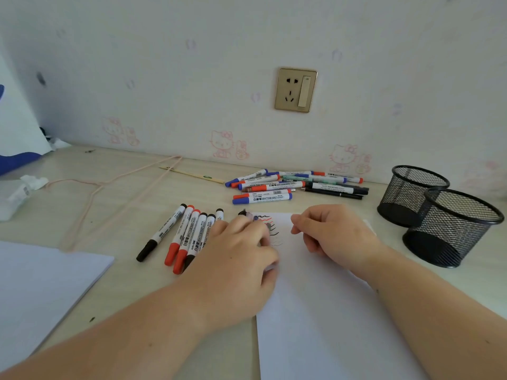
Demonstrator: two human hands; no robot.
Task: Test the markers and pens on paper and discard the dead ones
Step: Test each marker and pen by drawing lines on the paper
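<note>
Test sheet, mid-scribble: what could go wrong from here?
1. The left hand lies over the scribbles on the test sheet; fresh ink may smear, and a faint line could be misread as dead.
2. The row of markers beside that hand and the pile behind sit unlabelled; tested and untested could get mixed.
3. Both mesh cups look alike; a dead marker could land in the wrong one.

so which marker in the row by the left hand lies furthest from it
The black-capped marker at the row's far left end, apart from the red-capped ones beside it; the left hand covers the row's other end.
</note>
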